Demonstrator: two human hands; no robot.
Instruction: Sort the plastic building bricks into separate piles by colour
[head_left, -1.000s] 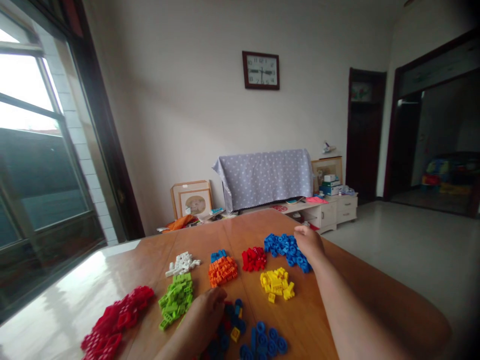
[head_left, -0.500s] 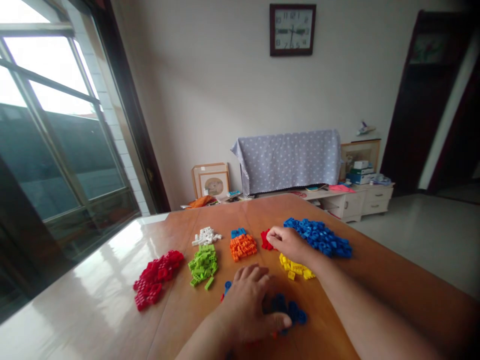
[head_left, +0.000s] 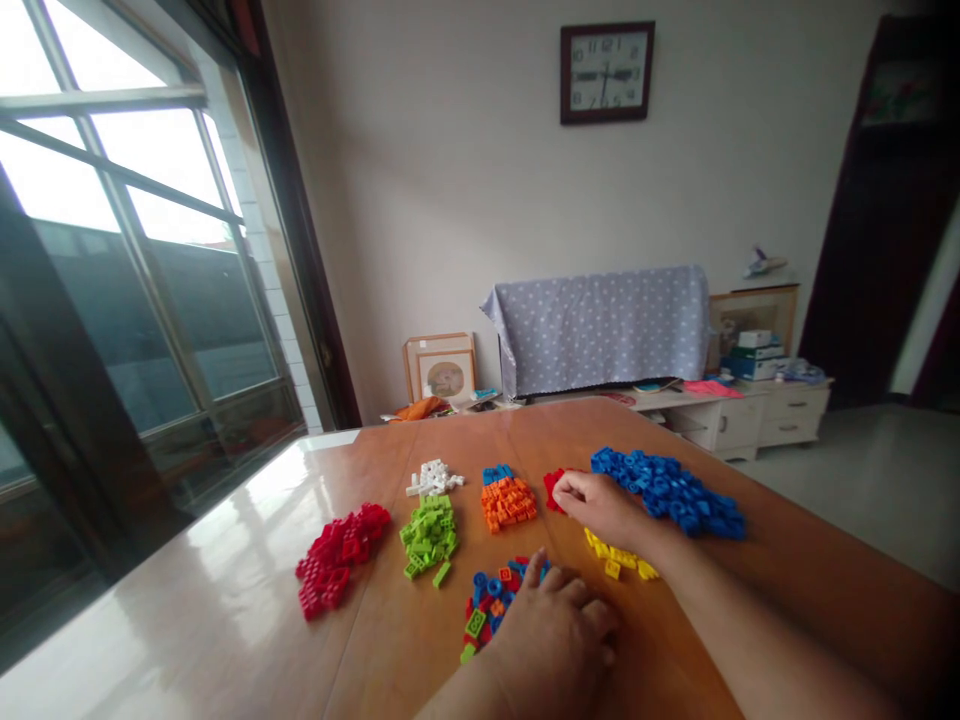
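Note:
My left hand point(head_left: 556, 622) is palm down over the right part of a mixed pile of toy building bricks point(head_left: 491, 605) in blue, red, orange and green. Its fingers are apart and partly bent, and the hand hides some of the pile. Farther out, my right hand point(head_left: 600, 503) has its fingers pinched together at a small heap of red bricks point(head_left: 553, 488). Whatever lies between those fingertips is hidden. Yellow bricks point(head_left: 613, 558) lie below the right wrist, and a large heap of blue bricks point(head_left: 671, 488) is just behind that hand.
Sorted on the wooden table point(head_left: 405, 650) are dark red bricks point(head_left: 337, 560), lime green bricks point(head_left: 429, 540), white bricks point(head_left: 435, 478) and orange bricks point(head_left: 508, 503), with a few light blue bricks point(head_left: 498, 473) behind the orange. A low white cabinet point(head_left: 739, 425) stands beyond the table.
My left hand has moved to the right across the mixed pile, uncovering its left part. My right hand stays at the small red heap. The whole view has shifted slightly.

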